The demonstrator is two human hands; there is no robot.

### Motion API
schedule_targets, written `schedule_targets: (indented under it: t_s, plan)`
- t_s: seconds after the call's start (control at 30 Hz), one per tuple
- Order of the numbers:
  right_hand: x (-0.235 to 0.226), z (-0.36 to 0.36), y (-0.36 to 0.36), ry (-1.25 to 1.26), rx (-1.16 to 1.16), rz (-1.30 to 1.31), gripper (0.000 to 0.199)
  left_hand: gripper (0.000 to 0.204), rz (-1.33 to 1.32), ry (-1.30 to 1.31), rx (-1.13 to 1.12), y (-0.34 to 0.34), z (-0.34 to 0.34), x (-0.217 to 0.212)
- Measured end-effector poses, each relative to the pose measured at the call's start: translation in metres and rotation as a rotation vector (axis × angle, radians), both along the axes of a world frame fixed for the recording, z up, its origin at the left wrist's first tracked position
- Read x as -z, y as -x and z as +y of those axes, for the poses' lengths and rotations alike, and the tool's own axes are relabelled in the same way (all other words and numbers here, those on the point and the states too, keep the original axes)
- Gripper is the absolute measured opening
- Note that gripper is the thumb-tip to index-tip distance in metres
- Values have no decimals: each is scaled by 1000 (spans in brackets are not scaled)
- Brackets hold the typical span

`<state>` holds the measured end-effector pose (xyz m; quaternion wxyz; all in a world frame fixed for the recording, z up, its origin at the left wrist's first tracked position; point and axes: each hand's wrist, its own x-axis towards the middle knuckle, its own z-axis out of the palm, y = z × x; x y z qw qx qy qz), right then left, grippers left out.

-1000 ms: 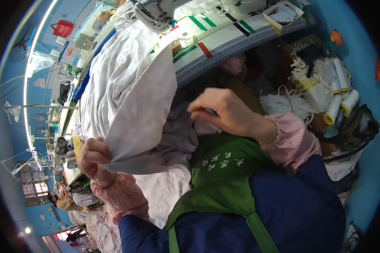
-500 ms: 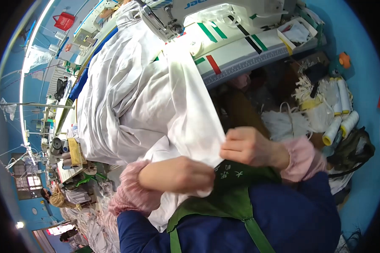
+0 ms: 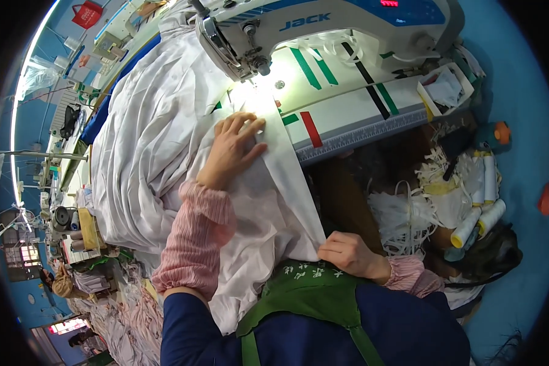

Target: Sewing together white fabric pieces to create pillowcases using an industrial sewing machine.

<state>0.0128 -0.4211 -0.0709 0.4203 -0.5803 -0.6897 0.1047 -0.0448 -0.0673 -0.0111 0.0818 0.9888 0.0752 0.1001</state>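
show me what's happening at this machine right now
A person in a green apron is handling white cloth at a sewing machine. The left hand lies spread on the cloth just below the lit machine head; the right hand pinches its edge near the apron. Glare hides the needle.

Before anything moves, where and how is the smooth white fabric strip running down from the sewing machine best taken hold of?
Probably by its long free edge, pinched from the right, above the right hand at the lower corner. There the smooth white fabric strip reaches past the grey ruled table edge, its straight edge apparently leaving room above and below.
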Motion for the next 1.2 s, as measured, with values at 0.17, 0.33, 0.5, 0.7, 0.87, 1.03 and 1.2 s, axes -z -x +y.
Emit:
schedule_targets:
  t_s: [0.17, 0.33, 0.5, 0.7, 0.87, 1.03, 1.2]
  plan:
    - [12, 14, -2, 36, -4, 88, 18, 47, -73, 20, 76, 0, 15, 0]
    - [14, 36, -14, 44, 32, 77, 20, 46, -71, 13, 108, -14, 45, 3]
    - [9, 61, -27, 60, 71, 50, 24, 47, -76, 16, 125, -29, 78, 7]
    - [4, 89, -41, 40, 124, 10, 24, 45, -44, 32, 68, -45, 112, 11]
    - [-6, 112, -53, 51, 121, 9, 25, 41, -42, 125, 45, -55, 148, 21]
    - [-22, 136, -65, 30, 120, -9, 26, 39, -229, -189, 199, -73, 184, 26]
    - [-36, 157, -77, 6, 151, -37, 29, 41, -85, -11, 54, -85, 204, 16]
